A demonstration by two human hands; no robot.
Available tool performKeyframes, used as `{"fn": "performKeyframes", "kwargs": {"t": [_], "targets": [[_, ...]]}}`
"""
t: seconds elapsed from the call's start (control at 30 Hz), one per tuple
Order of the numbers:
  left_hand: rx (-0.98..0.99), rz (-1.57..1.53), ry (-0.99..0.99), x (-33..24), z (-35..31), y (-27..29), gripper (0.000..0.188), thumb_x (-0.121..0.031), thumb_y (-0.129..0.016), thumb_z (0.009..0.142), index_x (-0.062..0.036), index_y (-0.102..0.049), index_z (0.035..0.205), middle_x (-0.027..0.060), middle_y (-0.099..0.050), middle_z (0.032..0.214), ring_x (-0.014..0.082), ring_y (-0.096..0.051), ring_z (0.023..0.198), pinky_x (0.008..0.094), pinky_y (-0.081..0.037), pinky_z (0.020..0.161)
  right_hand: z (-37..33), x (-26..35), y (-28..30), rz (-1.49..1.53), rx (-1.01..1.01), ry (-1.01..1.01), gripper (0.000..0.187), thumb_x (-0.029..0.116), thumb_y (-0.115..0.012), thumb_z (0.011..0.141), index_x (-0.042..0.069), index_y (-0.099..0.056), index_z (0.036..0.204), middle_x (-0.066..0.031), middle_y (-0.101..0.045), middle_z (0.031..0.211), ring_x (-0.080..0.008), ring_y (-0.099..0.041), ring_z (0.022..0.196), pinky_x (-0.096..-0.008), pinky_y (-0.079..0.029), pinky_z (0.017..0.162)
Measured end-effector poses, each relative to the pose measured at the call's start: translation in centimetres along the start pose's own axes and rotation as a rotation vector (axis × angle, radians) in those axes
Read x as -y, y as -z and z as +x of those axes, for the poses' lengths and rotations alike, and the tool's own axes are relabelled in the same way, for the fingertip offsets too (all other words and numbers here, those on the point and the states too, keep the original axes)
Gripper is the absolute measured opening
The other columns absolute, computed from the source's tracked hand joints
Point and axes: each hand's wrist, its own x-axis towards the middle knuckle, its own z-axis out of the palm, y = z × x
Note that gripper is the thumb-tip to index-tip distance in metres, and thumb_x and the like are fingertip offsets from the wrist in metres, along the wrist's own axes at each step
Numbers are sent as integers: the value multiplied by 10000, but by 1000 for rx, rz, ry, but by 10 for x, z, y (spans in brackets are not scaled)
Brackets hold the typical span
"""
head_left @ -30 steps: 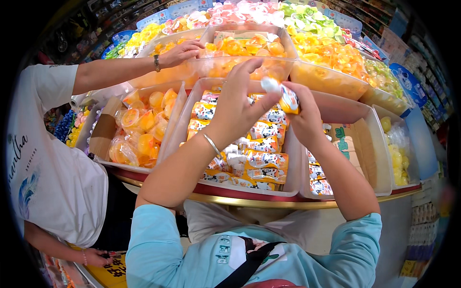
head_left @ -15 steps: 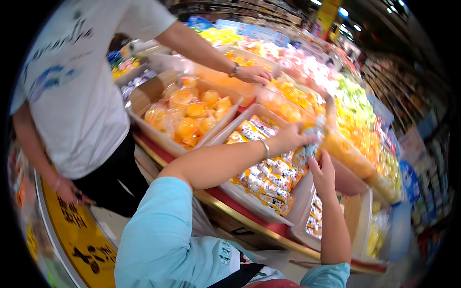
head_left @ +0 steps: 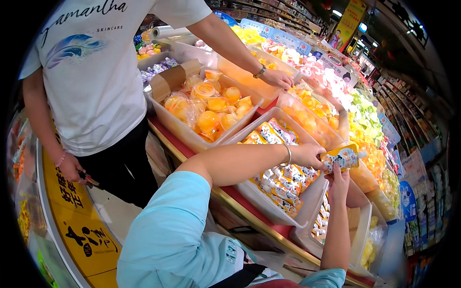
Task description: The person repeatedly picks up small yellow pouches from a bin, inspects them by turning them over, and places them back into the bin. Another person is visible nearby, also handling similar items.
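An orange spouted pouch (head_left: 343,157) with a cartoon print is held up above the bins, lying sideways with its pale spout toward the right. My left hand (head_left: 309,156), a bangle on its wrist, grips the pouch's left end. From below, my right hand (head_left: 339,183) pinches its lower edge with thumb and fingers; part of that grip is hidden behind the pouch. Beneath my left forearm stands a whitish plastic bin (head_left: 307,211) full of similar pouches (head_left: 283,192), packed in rows.
Left of that bin is a tub of wrapped orange jelly cups (head_left: 209,121). Another person (head_left: 91,96) in a white T-shirt reaches a hand (head_left: 278,78) over the far tubs and holds a small dark object (head_left: 89,179) low down. A gold-edged counter rim (head_left: 230,199) runs in front.
The pouch has turned from spout upward to lying sideways, spout to the right. Both my hands still hold it. The whole view has shifted, with the bins now farther right in the picture.
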Motion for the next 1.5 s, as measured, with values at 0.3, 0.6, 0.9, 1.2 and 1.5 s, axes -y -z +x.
{"fn": "performKeyframes", "kwargs": {"t": [0.3, 0.6, 0.9, 1.2, 1.5], "targets": [[-144, -258, 47, 4, 5, 12, 425, -360, -510, 825, -36, -401, 1078, 57, -510, 894, 114, -557, 734, 235, -471, 621, 12, 8, 26, 264, -57, 92, 165, 182, -480, 852, 39, -478, 935, -52, -564, 859, -126, -578, 767, -254, -499, 689], [-366, -161, -54, 9, 10, 15, 300, -309, -476, 852, -54, -443, 1008, 22, -514, 807, 72, -495, 654, 220, -438, 531, 11, 4, 23, -11, -27, -26, 221, 195, -500, 843, 43, -483, 1003, 23, -484, 654, -36, -437, 548, -169, -340, 470], [-377, -51, -180, 11, 12, 22, 255, -269, -496, 842, -57, -462, 979, -2, -499, 731, 54, -484, 616, 206, -419, 471, 9, 5, 26, -754, -166, 526, 458, 188, -602, 761, -9, -423, 1134, -123, -484, 1060, -198, -471, 979, -288, -382, 822], [-416, -73, -256, -10, 0, 11, 257, -225, -501, 848, -32, -462, 1012, 2, -501, 776, 61, -471, 695, 196, -406, 604, 11, 15, 22, -236, -96, 282, 375, 310, -481, 843, -17, -486, 1026, -79, -531, 889, -146, -504, 798, -246, -408, 717], [-441, -197, -244, -1, 6, 20, 237, -257, -426, 885, -58, -467, 1008, -10, -515, 837, 35, -463, 776, 183, -386, 672, 4, 24, 27, -189, 57, 129, 419, 338, -307, 911, -7, -533, 838, -41, -502, 705, -87, -448, 646, -208, -376, 617]]}}
